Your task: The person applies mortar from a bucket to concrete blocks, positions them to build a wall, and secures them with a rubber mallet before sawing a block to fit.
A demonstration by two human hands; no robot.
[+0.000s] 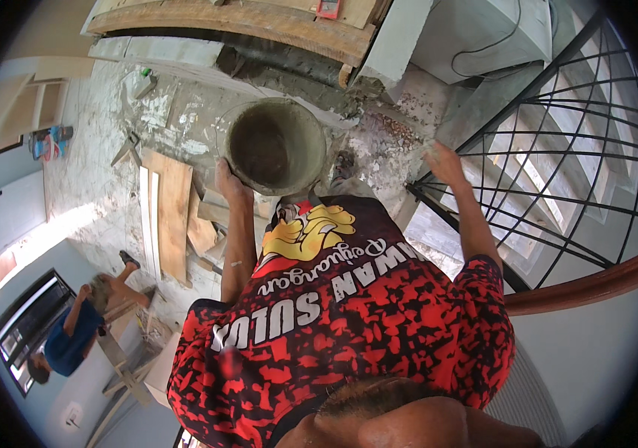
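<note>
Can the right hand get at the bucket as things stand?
Likely yes: the right hand is beside the railing, the left hand holds the bucket, and nothing visible seems to block the space between.

1. L arm (239,243) is stretched fwd; L hand (230,181) is curled in a grip.
2. R arm (475,224) is held fwd & out to side; R hand (446,164) is turned inward, curl unclear.

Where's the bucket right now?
Head view, above and slightly left of centre: the bucket is held by the left hand, up and right of the wooden boards.
</note>
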